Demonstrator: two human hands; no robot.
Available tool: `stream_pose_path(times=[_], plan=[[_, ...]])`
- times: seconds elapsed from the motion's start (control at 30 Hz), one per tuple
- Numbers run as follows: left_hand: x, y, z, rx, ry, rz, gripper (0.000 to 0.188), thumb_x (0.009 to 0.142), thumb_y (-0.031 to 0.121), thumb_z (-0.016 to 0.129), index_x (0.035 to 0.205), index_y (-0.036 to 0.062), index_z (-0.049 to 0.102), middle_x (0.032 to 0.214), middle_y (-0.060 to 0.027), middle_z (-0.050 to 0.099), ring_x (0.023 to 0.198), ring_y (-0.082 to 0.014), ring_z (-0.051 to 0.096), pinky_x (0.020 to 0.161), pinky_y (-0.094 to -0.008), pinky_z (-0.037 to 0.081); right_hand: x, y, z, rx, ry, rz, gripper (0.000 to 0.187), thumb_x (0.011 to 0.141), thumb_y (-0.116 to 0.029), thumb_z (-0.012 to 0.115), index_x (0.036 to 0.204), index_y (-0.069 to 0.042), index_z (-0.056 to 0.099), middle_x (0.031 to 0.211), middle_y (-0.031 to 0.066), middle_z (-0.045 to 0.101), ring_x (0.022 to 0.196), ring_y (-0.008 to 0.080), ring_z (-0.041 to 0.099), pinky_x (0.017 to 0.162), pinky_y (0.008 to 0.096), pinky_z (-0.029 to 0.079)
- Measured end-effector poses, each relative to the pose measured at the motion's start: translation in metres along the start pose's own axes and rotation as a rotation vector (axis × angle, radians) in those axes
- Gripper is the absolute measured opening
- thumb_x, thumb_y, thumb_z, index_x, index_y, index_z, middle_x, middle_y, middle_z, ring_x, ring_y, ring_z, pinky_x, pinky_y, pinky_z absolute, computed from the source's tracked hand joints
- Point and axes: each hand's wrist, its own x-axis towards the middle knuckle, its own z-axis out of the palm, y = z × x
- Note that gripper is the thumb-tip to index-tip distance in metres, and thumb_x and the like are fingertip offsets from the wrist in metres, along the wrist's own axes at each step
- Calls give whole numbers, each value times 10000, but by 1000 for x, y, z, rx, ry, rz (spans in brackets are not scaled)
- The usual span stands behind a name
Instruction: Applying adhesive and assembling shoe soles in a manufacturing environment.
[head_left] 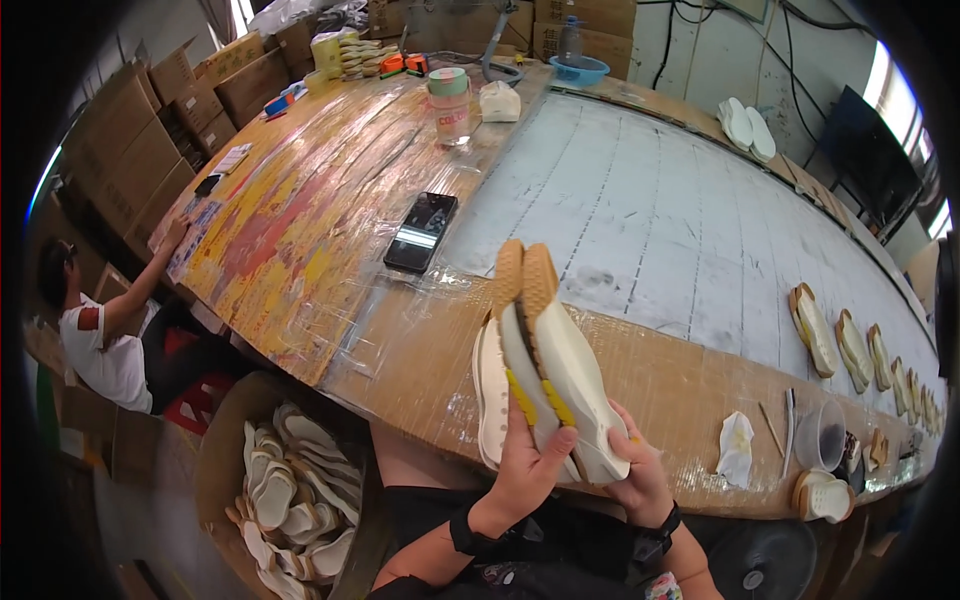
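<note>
Upright before me is a bundle of cream shoe soles [572, 368] with tan treaded ends at the top and yellow patches on their sides. My left hand [528, 455] is closed around their lower left part, thumb across the front. At the lower right end, my right hand [640, 472] grips the rounded edge of the nearest sole. Another cream sole [490, 390], with small holes along its edge, shows at the left of the bundle. Whether it is held too or leans on the table I cannot tell.
A phone [421, 232] lies on the cardboard-covered table [400, 345]. Several soles [813, 332] stand in a row at right, near a plastic cup [821, 436] and crumpled tissue [735, 448]. A bin of soles [225, 470] stands at lower left. Another person [110, 340] sits at far left.
</note>
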Motion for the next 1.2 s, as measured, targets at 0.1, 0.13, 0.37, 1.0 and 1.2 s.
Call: stream_pose_path(times=[0.1, 0.13, 0.37, 1.0, 1.2], plan=[[-5, -8, 1, 60, 7, 13, 692, 857, 204, 529, 1340, -13, 85, 1263, -132, 323, 1139, -209, 358, 949, -317, 299, -1, 4, 1, 7, 13, -5, 473, 854, -110, 492, 1272, -55, 278, 1220, 127, 416, 1114, 253, 444, 928, 391, 390], [-7, -12, 0, 140, -3, 32, 698, 854, 238, 535, 1338, -19, 103, 1279, -156, 305, 1161, -236, 340, 961, -332, 285, -2, 5, 2, -29, 21, -23, 463, 857, -130, 496, 1262, -56, 285, 1211, 128, 421, 1101, 252, 452, 917, 391, 397], [-14, -9, -1, 259, 18, 56, 728, 843, 326, 530, 1328, -42, 131, 1326, -230, 228, 1220, -323, 274, 986, -371, 251, -1, 17, -2, -72, 28, -6, 436, 865, -187, 502, 1236, -62, 310, 1172, 125, 446, 1050, 242, 479, 880, 372, 419], [15, 67, -6, 583, 121, 205, 210, 792, 101, 585, 900, -78, 607, 747, -155, 632, 665, -178, 616, 637, -240, 468, -26, 6, -6, -214, 83, -239, 381, 856, -145, 501, 1192, -27, 364, 1121, 133, 494, 999, 208, 512, 846, 346, 439], [17, 30, 19, 96, 138, 219, 706, 839, 188, 565, 1339, -27, 116, 1199, -165, 433, 1033, -216, 495, 846, -284, 410, -23, -7, 27, -780, 158, -639, 504, 806, -176, 574, 1220, -3, 344, 1242, 182, 405, 1125, 256, 435, 936, 340, 354]])
